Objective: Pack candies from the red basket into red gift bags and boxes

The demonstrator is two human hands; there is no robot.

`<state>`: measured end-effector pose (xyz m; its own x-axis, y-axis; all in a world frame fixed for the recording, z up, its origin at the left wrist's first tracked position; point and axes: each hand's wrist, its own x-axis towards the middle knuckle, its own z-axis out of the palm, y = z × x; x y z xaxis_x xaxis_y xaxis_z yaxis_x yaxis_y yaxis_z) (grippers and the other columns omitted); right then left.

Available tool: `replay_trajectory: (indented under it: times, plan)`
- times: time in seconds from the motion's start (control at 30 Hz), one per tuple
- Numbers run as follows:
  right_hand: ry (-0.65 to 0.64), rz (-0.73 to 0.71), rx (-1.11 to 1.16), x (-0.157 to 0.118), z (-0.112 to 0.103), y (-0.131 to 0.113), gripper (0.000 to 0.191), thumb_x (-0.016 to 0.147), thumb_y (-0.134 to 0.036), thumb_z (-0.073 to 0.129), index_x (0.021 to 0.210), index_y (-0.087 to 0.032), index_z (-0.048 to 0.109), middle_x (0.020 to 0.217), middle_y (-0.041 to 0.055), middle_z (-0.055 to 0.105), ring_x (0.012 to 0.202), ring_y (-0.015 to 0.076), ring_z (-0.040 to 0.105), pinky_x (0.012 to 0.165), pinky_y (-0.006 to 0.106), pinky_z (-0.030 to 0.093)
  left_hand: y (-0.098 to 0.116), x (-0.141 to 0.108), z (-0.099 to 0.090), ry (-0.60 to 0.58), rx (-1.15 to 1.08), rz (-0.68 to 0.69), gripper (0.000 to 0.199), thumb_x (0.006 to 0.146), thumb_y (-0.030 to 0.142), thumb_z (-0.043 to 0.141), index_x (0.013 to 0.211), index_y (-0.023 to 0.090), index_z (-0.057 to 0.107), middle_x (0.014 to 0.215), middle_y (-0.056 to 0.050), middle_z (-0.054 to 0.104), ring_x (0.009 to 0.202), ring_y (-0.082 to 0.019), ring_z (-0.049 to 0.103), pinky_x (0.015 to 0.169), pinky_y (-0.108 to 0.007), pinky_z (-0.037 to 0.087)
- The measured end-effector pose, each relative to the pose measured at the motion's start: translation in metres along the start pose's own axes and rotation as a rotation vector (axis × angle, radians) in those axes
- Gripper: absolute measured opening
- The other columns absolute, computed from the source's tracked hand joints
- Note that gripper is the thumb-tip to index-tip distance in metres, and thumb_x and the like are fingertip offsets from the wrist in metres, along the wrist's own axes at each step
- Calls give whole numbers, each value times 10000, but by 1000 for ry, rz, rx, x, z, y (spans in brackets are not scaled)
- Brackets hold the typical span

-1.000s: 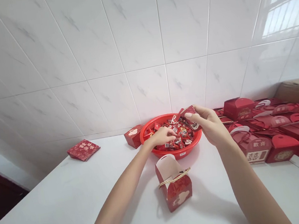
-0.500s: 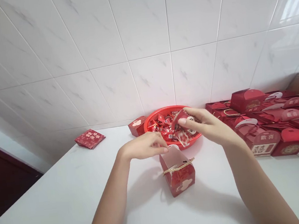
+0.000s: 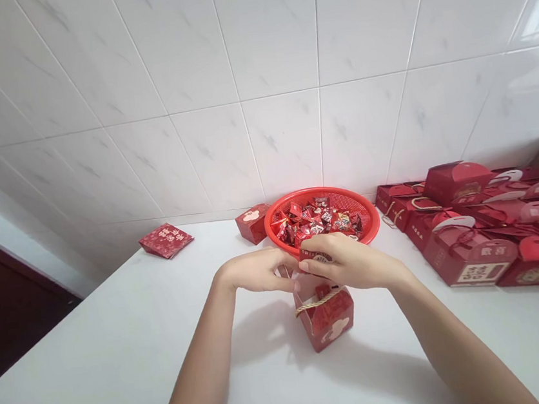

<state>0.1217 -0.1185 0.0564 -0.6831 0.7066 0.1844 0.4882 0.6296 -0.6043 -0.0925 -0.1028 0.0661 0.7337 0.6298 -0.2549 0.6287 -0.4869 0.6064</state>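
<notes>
A small red gift box (image 3: 331, 323) with a twisted gold cord handle stands on the white table in front of me, its top open and red contents showing inside. At its left rear edge, my left hand (image 3: 260, 272) has thumb and fingers closed on the raised flap. Over the opening is my right hand (image 3: 349, 263), its fingers closed round a dark red candy packet (image 3: 315, 256) with pale lettering. Part of that packet is hidden by the fingers. Just behind both hands sits a red plastic basket (image 3: 371, 219) of wrapped candies (image 3: 322, 214).
Many red gift boxes (image 3: 470, 257) are massed on the right side of the table. Against the tiled wall, another red box (image 3: 252, 224) stands left of the basket. A flat red packet (image 3: 165, 241) lies near the table's left edge.
My right hand has come down and left from the basket to the box opening with the candy packet. My left thumb and fingers have closed at the box flap. The view has shifted slightly.
</notes>
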Motion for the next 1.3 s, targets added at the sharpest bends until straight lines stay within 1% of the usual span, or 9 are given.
replay_trajectory:
  times: [0.2, 0.3, 0.43, 0.57, 0.7, 0.83, 1.0, 1.17, 1.3]
  plan:
    - [19, -15, -3, 1, 0, -1, 155, 942, -243, 519, 946, -201, 668, 863, 20, 678, 775, 157, 575, 661, 255, 359, -3, 1, -1, -15, -6, -28, 267, 866, 352, 638, 1065, 181, 690, 1030, -40, 723, 917, -189, 662, 773, -253, 497]
    - [25, 36, -36, -1, -4, -2, 169, 943, -253, 526, 921, -198, 684, 865, 21, 692, 753, 152, 580, 640, 251, 360, -5, 0, -1, -14, 30, -40, 350, 880, 401, 631, 1156, 194, 687, 1086, -50, 718, 948, -195, 657, 775, -249, 491]
    - [-162, 85, -127, -7, -12, -5, 157, 920, -229, 557, 934, -191, 709, 814, 17, 696, 679, 137, 573, 603, 249, 348, -4, 0, -1, -13, 42, -76, 376, 876, 399, 634, 1189, 198, 685, 1145, -63, 712, 993, -202, 652, 789, -246, 488]
    - [-400, 16, -122, -14, -20, -9, 196, 890, -238, 609, 1053, -226, 717, 772, -13, 685, 606, 112, 539, 547, 236, 324, -1, -1, 0, 65, 81, -60, 349, 828, 340, 672, 1148, 206, 700, 1189, -59, 690, 1040, -204, 634, 833, -251, 477]
    - [-478, 73, -164, -17, -24, -10, 138, 861, -208, 610, 756, -174, 693, 652, -12, 646, 523, 92, 476, 498, 238, 291, 2, 1, 2, 120, 112, -13, 319, 804, 320, 691, 1101, 205, 716, 1146, -51, 691, 1040, -207, 625, 854, -256, 467]
    - [-552, 75, -160, -18, -22, -9, 109, 799, -134, 638, 700, -171, 666, 672, -19, 638, 555, 85, 475, 499, 222, 290, 6, 9, 9, 120, 108, -41, 225, 871, 340, 628, 1006, 196, 737, 1015, -40, 717, 913, -193, 643, 721, -240, 453]
    - [-623, -88, -108, -17, -17, -6, 191, 816, -134, 624, 628, -162, 645, 622, -27, 577, 556, 82, 450, 542, 219, 338, 10, 27, 27, 80, 146, 71, 155, 882, 205, 593, 936, 221, 737, 828, 6, 710, 757, -146, 615, 638, -228, 394]
    - [-580, -181, -23, -19, -22, 1, 92, 825, -158, 648, 785, -169, 730, 778, 11, 684, 676, 116, 550, 628, 228, 400, 7, 37, 41, 181, 289, -22, 51, 773, 222, 719, 743, 184, 705, 771, -28, 664, 697, -162, 567, 541, -256, 316]
    - [-565, -249, 4, -22, -23, 6, 176, 869, -291, 657, 977, -177, 738, 850, 41, 700, 740, 152, 589, 660, 248, 423, 1, 32, 31, 143, 178, 32, 133, 730, 191, 753, 660, 174, 640, 776, -7, 618, 732, -145, 559, 612, -236, 372]
